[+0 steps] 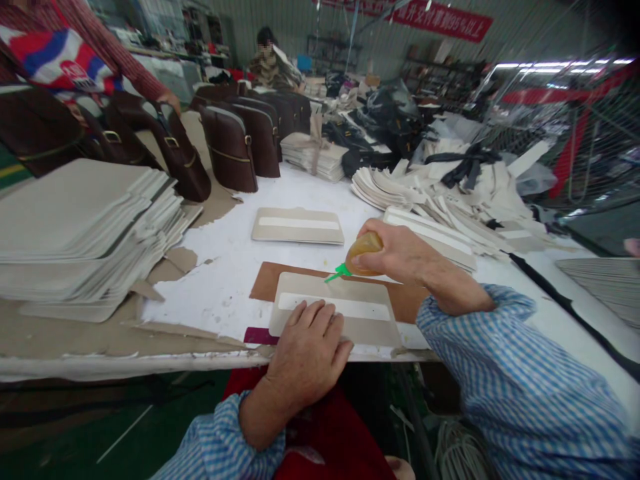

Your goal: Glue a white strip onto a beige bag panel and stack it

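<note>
My right hand (pixel 400 250) is wrapped round a squeeze bottle (pixel 364 255) of amber liquid, tilted with its green nozzle (pixel 337 272) pointing down and left. The nozzle tip is at the upper part of a beige panel (pixel 367 331) that has a white strip across its middle. On the panel's left part lies my left hand (pixel 313 340), flat with fingers stretched over the strip. Under the panel is a brown board (pixel 265 280), and a purple piece (pixel 260 335) shows at its lower left. A similar beige panel (pixel 299 233) with a white strip lies farther back.
A tall stack of beige panels (pixel 75 220) stands at the left. Dark brown bags (pixel 227 150) stand behind it, with another person's hand (pixel 170 101) near them. Heaped beige strips (pixel 445 207) and a bundled stack (pixel 313 157) lie at the back and right.
</note>
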A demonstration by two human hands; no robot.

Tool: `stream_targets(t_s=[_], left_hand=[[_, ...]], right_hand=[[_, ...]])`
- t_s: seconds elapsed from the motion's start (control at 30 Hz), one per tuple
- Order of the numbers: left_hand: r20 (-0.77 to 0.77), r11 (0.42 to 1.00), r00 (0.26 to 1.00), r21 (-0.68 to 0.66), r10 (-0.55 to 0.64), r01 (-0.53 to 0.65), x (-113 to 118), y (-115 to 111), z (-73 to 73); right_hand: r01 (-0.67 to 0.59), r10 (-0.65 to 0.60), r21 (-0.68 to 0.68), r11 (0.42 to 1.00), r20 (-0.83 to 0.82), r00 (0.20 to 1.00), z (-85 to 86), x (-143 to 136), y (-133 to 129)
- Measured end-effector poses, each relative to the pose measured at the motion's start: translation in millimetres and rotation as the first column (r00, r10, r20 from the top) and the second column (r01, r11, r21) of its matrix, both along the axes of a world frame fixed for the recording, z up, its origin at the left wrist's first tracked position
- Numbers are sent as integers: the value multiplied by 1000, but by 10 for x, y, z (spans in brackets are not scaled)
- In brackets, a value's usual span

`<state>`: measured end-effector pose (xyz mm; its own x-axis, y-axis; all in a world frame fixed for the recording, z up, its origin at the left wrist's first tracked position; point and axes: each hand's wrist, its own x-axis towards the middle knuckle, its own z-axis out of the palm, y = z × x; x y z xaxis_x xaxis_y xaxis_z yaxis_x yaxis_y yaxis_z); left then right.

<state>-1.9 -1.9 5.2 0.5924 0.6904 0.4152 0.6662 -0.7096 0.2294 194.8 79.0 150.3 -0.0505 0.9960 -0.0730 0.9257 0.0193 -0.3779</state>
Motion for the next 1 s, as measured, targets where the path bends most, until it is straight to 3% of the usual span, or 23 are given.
stream_targets(t_s=[0.33, 1.0], left_hand=[[9, 1000, 1000, 8, 0, 0, 0, -3, -4], [-4, 1000, 1000, -7, -7, 7, -12, 22, 23]], right_hand=[[-22, 22, -7, 1000, -18, 1000, 13, -95, 33], [119, -120, -18, 993, -38, 992, 38, 326, -215]])
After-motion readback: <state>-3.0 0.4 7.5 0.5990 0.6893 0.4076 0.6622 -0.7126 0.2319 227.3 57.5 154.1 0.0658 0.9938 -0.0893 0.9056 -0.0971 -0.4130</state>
